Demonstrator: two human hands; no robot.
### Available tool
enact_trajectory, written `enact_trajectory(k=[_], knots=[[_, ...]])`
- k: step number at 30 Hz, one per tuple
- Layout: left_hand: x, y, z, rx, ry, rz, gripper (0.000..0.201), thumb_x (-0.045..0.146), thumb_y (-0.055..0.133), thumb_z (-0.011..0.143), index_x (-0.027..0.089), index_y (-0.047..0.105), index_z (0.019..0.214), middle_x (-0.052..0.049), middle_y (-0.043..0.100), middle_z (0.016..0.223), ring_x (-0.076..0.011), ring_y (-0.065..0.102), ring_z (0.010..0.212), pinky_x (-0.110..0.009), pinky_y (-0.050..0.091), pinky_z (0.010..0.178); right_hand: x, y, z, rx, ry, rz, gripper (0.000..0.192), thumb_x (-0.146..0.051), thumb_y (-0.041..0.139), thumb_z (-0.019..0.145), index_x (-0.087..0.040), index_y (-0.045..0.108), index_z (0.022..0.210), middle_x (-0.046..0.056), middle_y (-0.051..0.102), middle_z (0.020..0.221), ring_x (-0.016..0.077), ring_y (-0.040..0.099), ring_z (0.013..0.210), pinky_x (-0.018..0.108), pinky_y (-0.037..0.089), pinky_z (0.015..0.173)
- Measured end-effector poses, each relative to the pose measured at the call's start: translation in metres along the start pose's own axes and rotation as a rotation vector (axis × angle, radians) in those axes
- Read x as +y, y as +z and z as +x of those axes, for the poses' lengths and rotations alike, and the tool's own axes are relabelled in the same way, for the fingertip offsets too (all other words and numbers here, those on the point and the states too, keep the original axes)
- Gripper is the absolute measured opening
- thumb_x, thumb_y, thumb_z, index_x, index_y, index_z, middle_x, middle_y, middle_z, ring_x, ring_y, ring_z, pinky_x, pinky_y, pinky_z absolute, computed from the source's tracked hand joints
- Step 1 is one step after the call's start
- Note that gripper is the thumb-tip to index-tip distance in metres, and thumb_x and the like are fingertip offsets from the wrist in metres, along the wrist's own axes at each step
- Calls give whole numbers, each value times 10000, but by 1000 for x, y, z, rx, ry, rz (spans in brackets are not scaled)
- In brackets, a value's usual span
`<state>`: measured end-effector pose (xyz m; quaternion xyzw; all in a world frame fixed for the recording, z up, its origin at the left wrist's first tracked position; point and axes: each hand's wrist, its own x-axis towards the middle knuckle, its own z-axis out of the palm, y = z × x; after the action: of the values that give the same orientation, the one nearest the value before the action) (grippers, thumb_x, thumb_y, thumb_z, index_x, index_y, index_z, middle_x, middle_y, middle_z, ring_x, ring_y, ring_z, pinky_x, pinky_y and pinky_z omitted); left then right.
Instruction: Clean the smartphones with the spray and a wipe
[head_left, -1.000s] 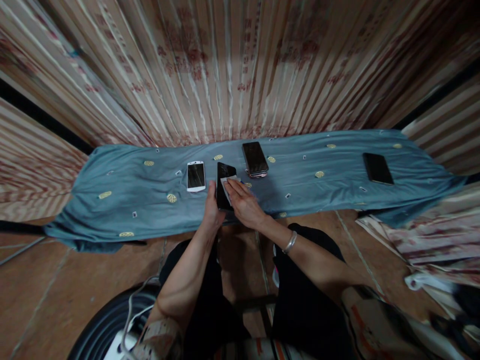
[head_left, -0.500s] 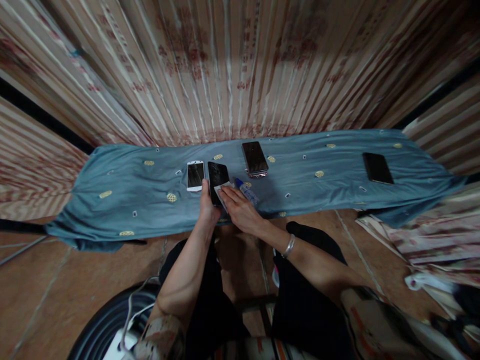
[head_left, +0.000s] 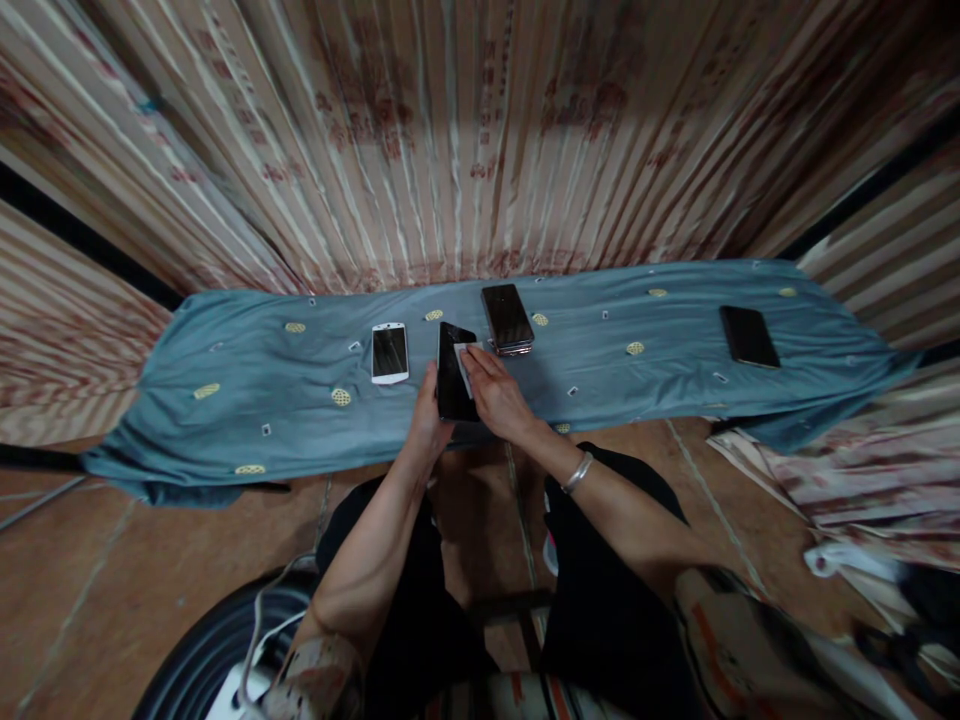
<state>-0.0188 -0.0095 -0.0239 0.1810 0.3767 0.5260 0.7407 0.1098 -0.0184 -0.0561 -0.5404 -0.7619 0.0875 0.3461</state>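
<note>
My left hand (head_left: 429, 412) is closed round the left side and lower end of a black smartphone (head_left: 451, 385), tilted with its dark screen up. In my right hand (head_left: 497, 392) a pale wiping cloth (head_left: 465, 362) is pressed by the fingertips against the phone's screen. A white smartphone (head_left: 390, 353) lies face up on the cloth-covered bench, left of my hands. Just beyond my right hand a stack of dark phones (head_left: 508, 316) rests on the bench. The blue-capped bottle seen earlier is hidden behind my right hand.
A blue-green patterned cloth (head_left: 300, 385) covers the long narrow bench. At its right end lies a black flat case or device (head_left: 750, 336). Striped curtains (head_left: 450, 150) hang behind and at both sides. A black round coil (head_left: 202, 640) and a white power strip (head_left: 238, 690) are at lower left.
Both hands have shifted a little right with the black phone, away from the white phone. The wiping cloth has moved up the screen. My right hand now covers the blue-capped bottle.
</note>
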Motion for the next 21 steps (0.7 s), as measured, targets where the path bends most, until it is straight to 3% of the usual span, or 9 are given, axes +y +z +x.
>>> enact_trajectory(k=[6, 12, 17, 21], knots=[[-7, -1, 1, -9, 8, -15, 353, 396, 526, 1029, 142, 764, 1089, -114, 776, 1254, -248, 556, 1446, -378, 406, 1236, -9, -4, 1, -1, -94, 14, 574, -116, 365, 1018, -132, 477, 1582, 169, 514, 1609, 266, 406, 1551, 533, 378, 1294], [-15, -9, 8, -44, 67, 59, 291, 331, 540, 1030, 174, 755, 1148, -87, 721, 1385, -235, 489, 1506, -358, 337, 1285, -10, -7, 5, -23, -151, -19, 528, -87, 391, 1014, -154, 569, 1507, 149, 509, 1621, 258, 384, 1566, 495, 391, 1293], [-23, -13, 9, -124, 96, 149, 315, 380, 688, 935, 163, 760, 1151, -106, 721, 1385, -288, 496, 1499, -434, 361, 1272, 2, -15, 17, -9, -100, -63, 518, -76, 397, 1001, -131, 584, 1481, 176, 520, 1605, 281, 396, 1554, 540, 372, 1291], [-25, -8, 1, -183, 66, 168, 377, 438, 733, 891, 173, 767, 1156, -95, 773, 1280, -328, 579, 1418, -476, 473, 1186, 11, -22, 25, 16, -31, -84, 567, -47, 358, 973, -89, 547, 1506, 198, 539, 1579, 281, 451, 1513, 510, 381, 1280]])
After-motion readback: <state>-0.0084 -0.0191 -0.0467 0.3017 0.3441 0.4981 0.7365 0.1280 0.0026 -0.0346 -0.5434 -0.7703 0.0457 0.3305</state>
